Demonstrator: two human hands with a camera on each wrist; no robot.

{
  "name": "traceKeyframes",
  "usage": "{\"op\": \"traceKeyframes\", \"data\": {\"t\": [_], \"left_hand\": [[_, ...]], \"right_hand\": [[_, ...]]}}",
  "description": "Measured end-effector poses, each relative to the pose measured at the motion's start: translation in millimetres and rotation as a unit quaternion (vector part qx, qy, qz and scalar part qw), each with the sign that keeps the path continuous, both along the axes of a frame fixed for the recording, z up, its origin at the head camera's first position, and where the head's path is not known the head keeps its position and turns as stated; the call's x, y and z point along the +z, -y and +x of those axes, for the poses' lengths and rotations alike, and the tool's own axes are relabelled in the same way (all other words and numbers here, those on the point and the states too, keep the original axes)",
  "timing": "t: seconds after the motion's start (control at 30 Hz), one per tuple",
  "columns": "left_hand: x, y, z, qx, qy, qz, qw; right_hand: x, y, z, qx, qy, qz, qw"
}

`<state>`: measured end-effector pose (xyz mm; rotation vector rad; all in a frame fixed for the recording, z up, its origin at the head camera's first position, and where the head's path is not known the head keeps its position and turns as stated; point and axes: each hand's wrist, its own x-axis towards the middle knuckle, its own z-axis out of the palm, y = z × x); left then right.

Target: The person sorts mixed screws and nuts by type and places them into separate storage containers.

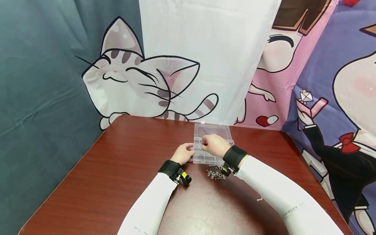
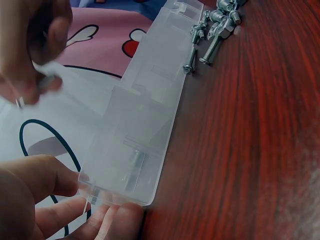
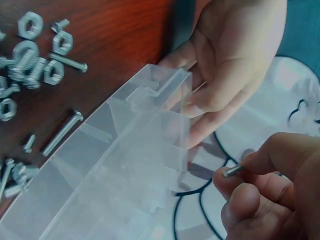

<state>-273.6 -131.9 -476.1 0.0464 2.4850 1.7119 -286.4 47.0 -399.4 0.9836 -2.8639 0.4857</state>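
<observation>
Right fingers (image 3: 276, 151) pinch a screw (image 3: 233, 171) the head view hides, while left fingers (image 2: 126, 220) grip the clear box (image 2: 112, 160).

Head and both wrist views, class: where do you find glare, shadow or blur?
Head view: pale glare on the near tabletop, shadow alongside the right sleeve; left wrist view: the right hand blurred; right wrist view: the clear box hazy, its inner dividers faint.

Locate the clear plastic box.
In the head view, the clear plastic box lies open near the table's far edge, right of the picture's centre, with the left hand gripping its left side and loose nuts and bolts in front.
</observation>
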Motion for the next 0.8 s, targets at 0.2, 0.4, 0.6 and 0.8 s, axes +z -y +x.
{"op": "traceKeyframes", "data": {"t": [0.2, 0.4, 0.6, 0.8], "left_hand": [[-1.0, -1, -1.4, -0.011, -0.001, -0.009, 0.9999], [2.3, -2, -0.6, -0.016, -0.004, -0.008, 0.9998], [3.7, 1, -1.9, -0.016, -0.008, -0.007, 0.9998], [0.3, 5, -1.6, -0.013, 0.001, -0.010, 0.9999]], "right_hand": [[-10.7, 12, -20.4, -0.031, 0.044, 0.036, 0.998], [-20.6, 15, -29.4, -0.026, 0.047, 0.056, 0.997], [-23.7, 19, -31.8, -0.013, 0.032, 0.055, 0.998], [-25.9, 23, -29.5, -0.003, 0.028, 0.065, 0.998]]}}
